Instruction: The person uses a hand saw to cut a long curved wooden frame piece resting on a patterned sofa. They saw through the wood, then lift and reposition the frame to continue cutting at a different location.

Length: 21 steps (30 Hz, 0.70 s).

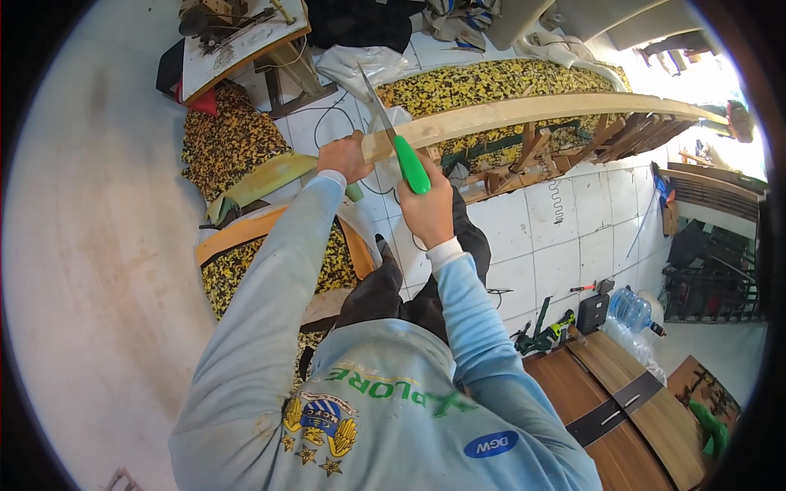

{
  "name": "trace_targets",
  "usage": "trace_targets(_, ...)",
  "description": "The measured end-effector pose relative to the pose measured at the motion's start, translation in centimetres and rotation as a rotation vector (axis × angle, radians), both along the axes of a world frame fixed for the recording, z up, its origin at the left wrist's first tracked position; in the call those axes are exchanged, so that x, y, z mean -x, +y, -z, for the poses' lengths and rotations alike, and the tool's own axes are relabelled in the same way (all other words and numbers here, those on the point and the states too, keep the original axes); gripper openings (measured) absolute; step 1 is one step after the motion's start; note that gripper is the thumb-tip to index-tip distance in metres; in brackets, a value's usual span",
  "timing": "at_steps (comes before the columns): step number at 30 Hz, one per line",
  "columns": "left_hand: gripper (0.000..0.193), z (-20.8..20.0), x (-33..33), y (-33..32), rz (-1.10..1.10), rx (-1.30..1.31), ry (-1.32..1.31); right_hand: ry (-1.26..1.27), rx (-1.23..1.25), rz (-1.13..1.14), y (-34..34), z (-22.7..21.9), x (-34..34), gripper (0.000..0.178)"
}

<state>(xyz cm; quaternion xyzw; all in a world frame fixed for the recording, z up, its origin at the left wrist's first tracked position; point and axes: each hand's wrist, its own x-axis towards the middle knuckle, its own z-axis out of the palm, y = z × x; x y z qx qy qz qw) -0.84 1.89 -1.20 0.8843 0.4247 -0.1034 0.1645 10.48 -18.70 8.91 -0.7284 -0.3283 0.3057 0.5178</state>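
Note:
My right hand [427, 209] is closed around the green handle of a long knife [412, 166]. Its narrow, pointed metal blade slants up and away to the left, over the near end of a long pale strip [491, 114] that looks like wood. At that end, my left hand [344, 159] grips the strip, just left of the blade. From there the strip runs to the far right along a wooden furniture frame [532, 155]. Whether the blade cuts into the strip I cannot tell.
Yellow-and-black speckled foam [508, 82] lies behind the frame, with more foam [225, 135] at left. A worktable [237, 49] stands far left. On the white tiled floor [524, 270] are a zigzag spring [557, 200], tools, a water bottle [629, 309] and a brown wooden cabinet [565, 380].

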Motion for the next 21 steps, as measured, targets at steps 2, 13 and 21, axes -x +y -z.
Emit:
trace_targets(2, 0.06, 0.2, 0.6, 0.0, 0.007, 0.016, 0.021, 0.0, 0.048, -0.032, -0.1, -2.1, 0.1, 0.054)
trace_targets(13, 0.06, 0.1, 0.1, 0.0, 0.003, 0.008, 0.005, -0.094, -0.053, -0.059, -2.1, 2.0, -0.6, 0.056)
trace_targets(21, 0.058, -0.5, 1.6, 0.4, -0.013, 0.029, 0.009, 0.003, 0.033, -0.069, -16.4, -6.1, 3.0, 0.062)
